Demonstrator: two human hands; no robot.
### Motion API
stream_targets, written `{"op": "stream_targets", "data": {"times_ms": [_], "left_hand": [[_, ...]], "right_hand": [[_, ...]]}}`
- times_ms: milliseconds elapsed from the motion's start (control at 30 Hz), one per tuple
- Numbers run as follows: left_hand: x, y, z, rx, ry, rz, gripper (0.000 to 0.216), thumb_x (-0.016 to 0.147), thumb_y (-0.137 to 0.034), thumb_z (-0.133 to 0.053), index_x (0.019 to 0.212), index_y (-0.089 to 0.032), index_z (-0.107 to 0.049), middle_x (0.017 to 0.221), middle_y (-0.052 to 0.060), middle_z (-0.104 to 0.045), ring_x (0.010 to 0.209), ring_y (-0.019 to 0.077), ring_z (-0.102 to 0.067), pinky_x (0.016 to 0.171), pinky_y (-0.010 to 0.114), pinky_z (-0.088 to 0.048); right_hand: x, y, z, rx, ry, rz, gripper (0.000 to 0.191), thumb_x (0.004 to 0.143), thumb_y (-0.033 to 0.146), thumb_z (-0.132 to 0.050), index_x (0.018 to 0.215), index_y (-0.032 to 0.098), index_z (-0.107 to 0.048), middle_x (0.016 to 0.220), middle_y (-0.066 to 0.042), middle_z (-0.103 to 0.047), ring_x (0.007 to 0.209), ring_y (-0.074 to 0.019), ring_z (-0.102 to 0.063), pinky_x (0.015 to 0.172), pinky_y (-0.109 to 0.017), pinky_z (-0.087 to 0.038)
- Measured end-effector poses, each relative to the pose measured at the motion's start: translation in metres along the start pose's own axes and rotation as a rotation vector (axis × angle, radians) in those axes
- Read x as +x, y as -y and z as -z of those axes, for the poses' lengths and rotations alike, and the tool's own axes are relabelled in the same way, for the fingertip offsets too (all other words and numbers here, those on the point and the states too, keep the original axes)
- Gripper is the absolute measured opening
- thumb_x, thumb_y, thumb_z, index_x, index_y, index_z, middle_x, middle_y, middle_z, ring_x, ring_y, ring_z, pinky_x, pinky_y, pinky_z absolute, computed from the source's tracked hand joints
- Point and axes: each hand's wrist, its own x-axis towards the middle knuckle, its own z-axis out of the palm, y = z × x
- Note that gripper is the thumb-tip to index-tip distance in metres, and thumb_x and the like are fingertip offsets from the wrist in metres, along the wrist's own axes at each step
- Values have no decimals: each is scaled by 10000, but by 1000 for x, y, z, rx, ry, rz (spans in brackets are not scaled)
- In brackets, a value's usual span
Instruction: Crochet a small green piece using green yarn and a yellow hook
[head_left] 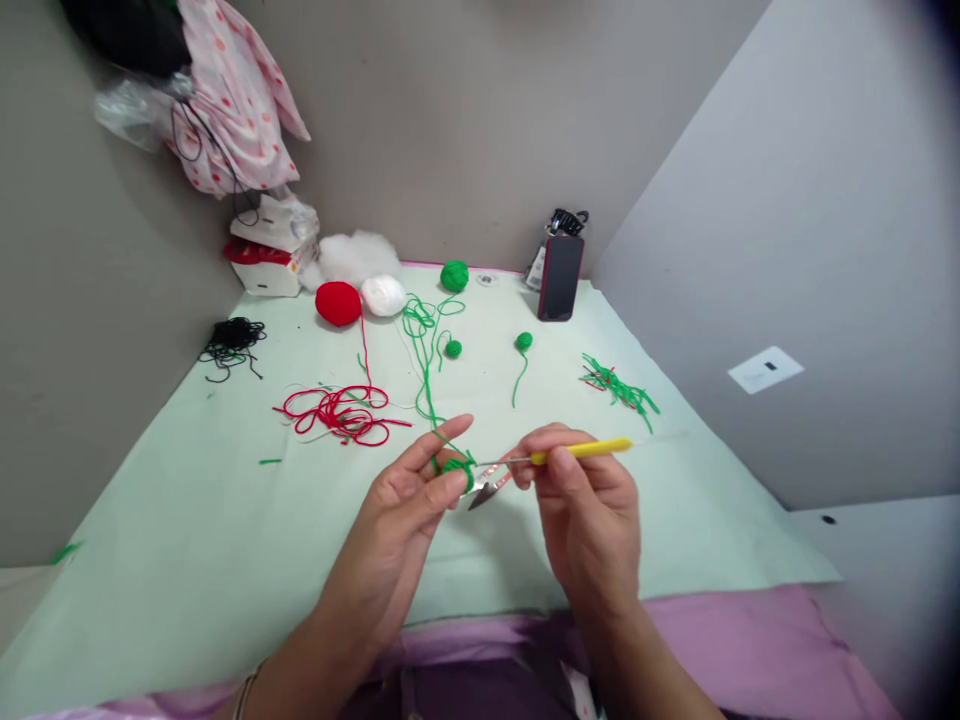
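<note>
Between the thumb and fingers of my left hand [409, 495] is a small green crochet piece [459, 470], partly hidden by the thumb. Green yarn [426, 375] runs from it across the index finger to a loose tangle further back. My right hand [589, 510] grips a crochet hook [585, 451] by its yellow handle, and the metal tip meets the piece's edge. Beneath the hook, a pair of scissors [491, 482] with orange handles shows between the hands; whether the right fingers touch it I cannot tell. Two small green crocheted balls [453, 349] with yarn tails sit beyond.
At the back stand a red yarn ball [338, 303], a white yarn ball [384, 296], a green yarn ball [454, 276] and a propped phone [561, 279]. Tangled red yarn [341, 414] and black yarn [235, 342] lie left, green scraps [619, 388] right. Walls bound the table [247, 540].
</note>
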Motion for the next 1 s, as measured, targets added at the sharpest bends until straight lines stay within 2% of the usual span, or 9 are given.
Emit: {"op": "stream_targets", "data": {"times_ms": [167, 233, 300, 400, 533, 800, 1000], "left_hand": [[-2, 3, -1, 130, 59, -80, 394, 832, -356, -939, 1217, -315, -865, 887, -1, -755, 785, 144, -579, 839, 286, -476], [-3, 2, 0, 144, 73, -72, 344, 885, -427, -886, 1205, -303, -873, 881, 12, -758, 783, 157, -578, 860, 310, -478], [-3, 0, 1, 142, 82, -39, 333, 904, -453, -857, 1194, -291, -879, 875, 21, -749, 850, 184, -606, 942, 341, -466], [-4, -4, 4, 159, 86, -18, 351, 852, -388, -894, 1190, -295, -880, 945, 29, -736, 981, 219, -615, 1013, 359, -438], [-4, -7, 8, 203, 49, -54, 387, 800, -337, -923, 1184, -306, -882, 945, 22, -686, 967, 214, -591, 958, 344, -453], [-3, -8, 11, 321, 29, -130, 370, 818, -342, -901, 1187, -323, -881, 912, 24, -671, 905, 214, -571, 889, 348, -466], [-3, -7, 15, 474, 21, -233, 333, 879, -296, -864, 1200, -386, -866, 895, 2, -668, 875, 205, -564, 903, 348, -448]], "right_hand": [[-2, -4, -4, 14, 137, -79, 139, 1024, 344, -740, 1001, 282, -863, 920, -38, -820, 787, -158, -713, 683, -265, -588], [-3, -6, -3, 42, 128, -115, 134, 1021, 353, -746, 1006, 281, -858, 934, -34, -825, 779, -150, -717, 695, -261, -591], [-1, -6, -2, 103, 104, -165, 147, 1007, 378, -761, 975, 263, -847, 924, -36, -818, 742, -143, -705, 694, -265, -596], [4, -3, -2, 191, 94, -237, 194, 982, 420, -781, 923, 238, -815, 864, -33, -796, 676, -136, -681, 663, -267, -595], [9, 2, -4, 219, 115, -299, 267, 974, 473, -776, 896, 220, -744, 821, -32, -784, 612, -139, -673, 610, -279, -591], [5, 4, 3, 126, 212, -193, 241, 1076, 412, -650, 969, 217, -743, 896, -40, -813, 664, -147, -731, 666, -300, -620], [-3, 12, 4, -122, 241, 54, 217, 1119, 251, -561, 1088, 257, -776, 933, -31, -786, 770, -157, -737, 742, -319, -613]]}}
